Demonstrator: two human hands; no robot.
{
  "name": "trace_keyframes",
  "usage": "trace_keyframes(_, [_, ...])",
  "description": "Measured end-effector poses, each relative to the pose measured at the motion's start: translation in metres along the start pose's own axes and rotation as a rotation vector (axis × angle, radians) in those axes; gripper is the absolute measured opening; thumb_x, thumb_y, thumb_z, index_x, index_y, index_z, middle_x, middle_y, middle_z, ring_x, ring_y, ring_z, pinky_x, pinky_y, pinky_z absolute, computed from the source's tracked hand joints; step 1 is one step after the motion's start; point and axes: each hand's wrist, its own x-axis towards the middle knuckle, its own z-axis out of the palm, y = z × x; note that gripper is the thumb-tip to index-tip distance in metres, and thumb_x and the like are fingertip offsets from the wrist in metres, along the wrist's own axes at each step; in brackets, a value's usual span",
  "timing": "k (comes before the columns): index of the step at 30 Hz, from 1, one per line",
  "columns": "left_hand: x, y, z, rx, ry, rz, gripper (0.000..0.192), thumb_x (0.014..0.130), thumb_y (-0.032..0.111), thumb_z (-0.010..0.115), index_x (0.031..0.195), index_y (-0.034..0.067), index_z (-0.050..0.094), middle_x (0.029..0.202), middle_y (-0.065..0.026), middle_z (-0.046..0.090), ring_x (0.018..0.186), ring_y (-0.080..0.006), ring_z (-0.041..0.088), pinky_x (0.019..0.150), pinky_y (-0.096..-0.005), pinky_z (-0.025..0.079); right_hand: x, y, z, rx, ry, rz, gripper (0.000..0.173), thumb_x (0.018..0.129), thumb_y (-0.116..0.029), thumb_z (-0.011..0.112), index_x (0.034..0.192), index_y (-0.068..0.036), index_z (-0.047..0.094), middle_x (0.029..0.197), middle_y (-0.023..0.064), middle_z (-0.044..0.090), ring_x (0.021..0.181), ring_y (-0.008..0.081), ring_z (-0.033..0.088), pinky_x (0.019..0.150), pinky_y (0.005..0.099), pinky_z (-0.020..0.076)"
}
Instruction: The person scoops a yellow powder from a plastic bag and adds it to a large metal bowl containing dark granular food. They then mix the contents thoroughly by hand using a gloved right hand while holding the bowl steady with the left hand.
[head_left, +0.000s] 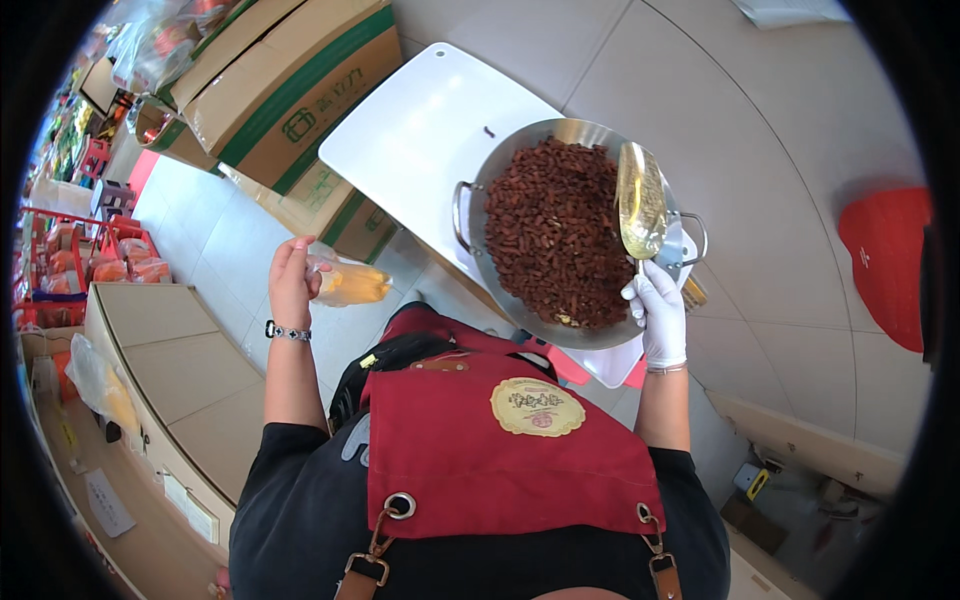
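Observation:
My bare left hand (292, 279) is closed around the top of a clear plastic bag (352, 283) with yellow-orange colour in it, held over the floor left of the table. My right hand (654, 311), in a white glove, grips the handle of a shiny scoop (642, 202). The scoop's bowl lies over the right side of a wide two-handled metal pan (517, 328). Small, dark reddish-brown pieces (559, 232) of food fill much of this pan, with a few pale bits among them. Beneath the pan is a white board (420, 127) on the table.
Stacked cardboard boxes (300, 105) stand beyond the table on the left. A beige cabinet (180, 352) is to my left, near a red rack (90, 262) of bagged goods. At far right sits a red object (885, 266). One dark crumb (489, 132) lies on the board.

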Motion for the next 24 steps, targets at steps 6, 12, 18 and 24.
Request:
trace_keyframes(6, [0.045,0.010,-0.057,-0.062,0.033,-0.012,0.022,0.102,0.028,0.055,0.112,0.010,0.062,0.071,-0.0044,0.066,0.044,-0.0033,0.036,0.042,-0.0197,0.024,-0.021,-0.035,0.145,0.344,-0.478,0.025,0.035,0.101,-0.011,0.054,0.135,0.001,0.053,0.089,0.0068,0.064,0.056,0.0054,0.041,0.049,0.0182,0.0333])
trace_keyframes(12, [0.115,0.025,-0.124,-0.080,-0.250,-0.154,0.022,0.102,0.027,0.055,0.112,0.008,0.062,0.072,-0.0057,0.066,0.042,-0.0034,0.033,0.040,-0.0201,0.022,0.039,-0.010,0.331,0.357,-0.512,0.416,0.024,0.102,-0.013,0.055,0.125,-0.004,0.058,0.083,-0.0009,0.059,0.059,0.0036,0.045,0.050,0.0176,0.0377])
trace_keyframes(18, [0.157,0.051,-0.167,-0.115,-0.391,-0.222,0.022,0.103,0.024,0.052,0.116,0.007,0.060,0.074,-0.0057,0.064,0.042,-0.0029,0.031,0.039,-0.0197,0.021,0.113,0.033,0.413,0.121,-0.108,0.259,0.021,0.104,-0.015,0.052,0.121,-0.005,0.058,0.084,-0.0017,0.060,0.062,0.0042,0.048,0.053,0.0183,0.0412])
trace_keyframes(24, [0.193,0.059,-0.176,-0.054,-0.441,-0.215,0.021,0.104,0.023,0.051,0.117,0.008,0.059,0.075,-0.0050,0.063,0.043,-0.0028,0.031,0.040,-0.0194,0.022,0.130,0.050,0.422,0.138,-0.058,0.005,0.034,0.102,-0.015,0.054,0.132,0.000,0.052,0.103,0.0082,0.066,0.079,0.0130,0.061,0.070,0.0255,0.0511])
